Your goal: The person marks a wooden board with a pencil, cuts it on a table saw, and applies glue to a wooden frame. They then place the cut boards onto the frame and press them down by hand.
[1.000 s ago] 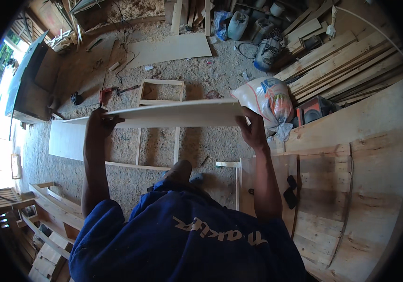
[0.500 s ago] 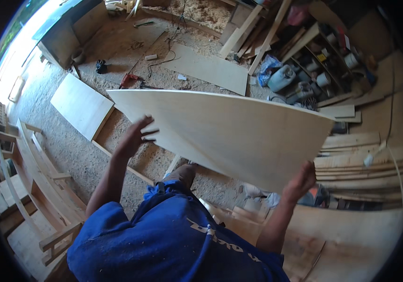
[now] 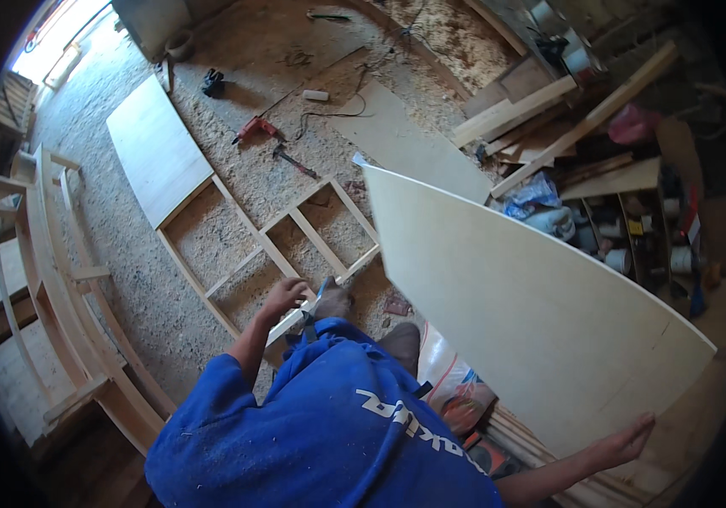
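Observation:
A large pale plywood sheet [image 3: 515,296] tilts up at my right side. My right hand [image 3: 621,444] grips its lower edge near the right corner; part of the grip is hidden. My left hand [image 3: 287,296] is away from the sheet, fingers loosely bent and apart with nothing in them. It hovers over a wooden frame [image 3: 274,250] of thin battens on the ground, just in front of my body. Another plywood panel [image 3: 160,152] covers the far left end of this frame.
A red power drill [image 3: 254,129] and a hammer [image 3: 293,161] lie beyond the frame. A flat board [image 3: 414,140] rests on the dusty ground. Curved wooden framework [image 3: 66,288] stands at left. Planks [image 3: 515,110], jugs and a cluttered shelf [image 3: 634,220] fill the right side.
The sheet has swung to the right and its near right corner has come closer to me. My left hand has dropped away from the sheet, toward my body, uncovering the frame.

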Motion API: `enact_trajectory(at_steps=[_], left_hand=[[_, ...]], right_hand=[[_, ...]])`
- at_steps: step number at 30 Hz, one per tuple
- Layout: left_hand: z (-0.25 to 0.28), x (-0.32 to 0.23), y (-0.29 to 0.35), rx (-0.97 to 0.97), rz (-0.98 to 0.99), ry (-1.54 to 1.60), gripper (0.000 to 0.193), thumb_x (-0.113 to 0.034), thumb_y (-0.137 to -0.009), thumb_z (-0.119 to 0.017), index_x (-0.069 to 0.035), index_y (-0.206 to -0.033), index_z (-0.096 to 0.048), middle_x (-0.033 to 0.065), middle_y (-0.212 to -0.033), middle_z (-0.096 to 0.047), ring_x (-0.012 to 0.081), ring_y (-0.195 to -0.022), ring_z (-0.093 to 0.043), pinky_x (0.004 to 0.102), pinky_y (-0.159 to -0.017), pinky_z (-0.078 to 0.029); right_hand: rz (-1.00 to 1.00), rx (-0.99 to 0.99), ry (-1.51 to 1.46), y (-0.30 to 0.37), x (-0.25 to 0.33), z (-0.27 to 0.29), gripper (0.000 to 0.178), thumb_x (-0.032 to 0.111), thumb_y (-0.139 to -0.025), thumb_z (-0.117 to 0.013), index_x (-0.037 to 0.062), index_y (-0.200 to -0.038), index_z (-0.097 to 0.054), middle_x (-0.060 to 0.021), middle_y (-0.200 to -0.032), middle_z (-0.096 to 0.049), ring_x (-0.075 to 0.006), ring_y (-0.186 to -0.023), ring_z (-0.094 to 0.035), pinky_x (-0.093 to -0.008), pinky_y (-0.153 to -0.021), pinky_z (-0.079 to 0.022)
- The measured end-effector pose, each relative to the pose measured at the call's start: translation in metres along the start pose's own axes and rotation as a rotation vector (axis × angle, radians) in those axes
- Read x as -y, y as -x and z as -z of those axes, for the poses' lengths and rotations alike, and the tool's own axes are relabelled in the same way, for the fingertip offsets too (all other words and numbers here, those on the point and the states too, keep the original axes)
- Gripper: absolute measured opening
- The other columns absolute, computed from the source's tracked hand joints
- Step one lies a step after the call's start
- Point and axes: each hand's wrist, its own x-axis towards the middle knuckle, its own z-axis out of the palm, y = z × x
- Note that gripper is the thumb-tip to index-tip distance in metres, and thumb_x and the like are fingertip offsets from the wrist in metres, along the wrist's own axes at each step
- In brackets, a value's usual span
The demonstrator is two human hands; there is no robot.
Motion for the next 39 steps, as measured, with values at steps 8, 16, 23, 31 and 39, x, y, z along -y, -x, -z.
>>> enact_trajectory(at_steps=[8,16,23,31,39], left_hand=[[0.085,0.095,-0.034,-0.839,0.36,0.364,0.034,-0.032,-0.094,-0.06,-0.002,-0.109,-0.064,0.0087,-0.088,-0.066,0.0212,-0.066,-0.064,0.0343,-0.053,-0.053],[-0.011,0.094,-0.129,-0.941,0.585,0.712,0.029,-0.021,-0.099,-0.047,0.001,-0.116,-0.054,0.02,-0.104,-0.066,0.0353,-0.076,-0.071,0.0483,-0.054,-0.059],[-0.072,-0.181,-0.235,-0.531,0.036,-0.113,0.043,-0.031,-0.089,-0.071,0.001,-0.118,-0.069,0.015,-0.097,-0.074,0.019,-0.088,-0.071,0.0331,-0.076,-0.055],[0.091,-0.285,-0.325,-0.971,0.078,0.242,0.035,-0.026,-0.092,-0.065,0.002,-0.112,-0.07,0.0162,-0.094,-0.074,0.0205,-0.078,-0.071,0.0355,-0.075,-0.056],[0.273,-0.44,-0.408,-0.924,-0.016,-0.002,0.039,-0.027,-0.095,-0.063,0.005,-0.117,-0.067,0.0148,-0.098,-0.074,0.0216,-0.083,-0.069,0.0355,-0.08,-0.055]], right_hand=[[0.476,0.096,-0.049,-0.132,0.044,-0.233,0.041,0.035,-0.103,-0.056,-0.003,-0.11,-0.069,-0.0149,-0.099,-0.073,-0.0236,-0.092,-0.069,-0.0343,-0.082,-0.053],[0.504,0.347,0.264,-0.181,0.132,-0.528,0.041,0.049,-0.096,-0.062,0.0081,-0.096,-0.071,-0.0127,-0.085,-0.073,-0.0328,-0.076,-0.07,-0.04,-0.064,-0.052],[0.624,0.409,-0.073,-0.227,0.267,-0.702,0.04,0.047,-0.096,-0.062,0.008,-0.092,-0.069,-0.0144,-0.081,-0.07,-0.0366,-0.072,-0.065,-0.0431,-0.062,-0.047],[0.784,0.389,-0.589,-0.224,0.472,-0.87,0.033,0.031,-0.099,-0.065,-0.0019,-0.093,-0.066,-0.0055,-0.076,-0.059,-0.0136,-0.071,-0.051,-0.0306,-0.068,-0.046],[0.572,0.356,-0.76,-0.215,0.694,-0.968,0.026,0.022,-0.1,-0.064,-0.0034,-0.097,-0.069,-0.0065,-0.084,-0.067,-0.0134,-0.078,-0.057,-0.0295,-0.074,-0.048]])
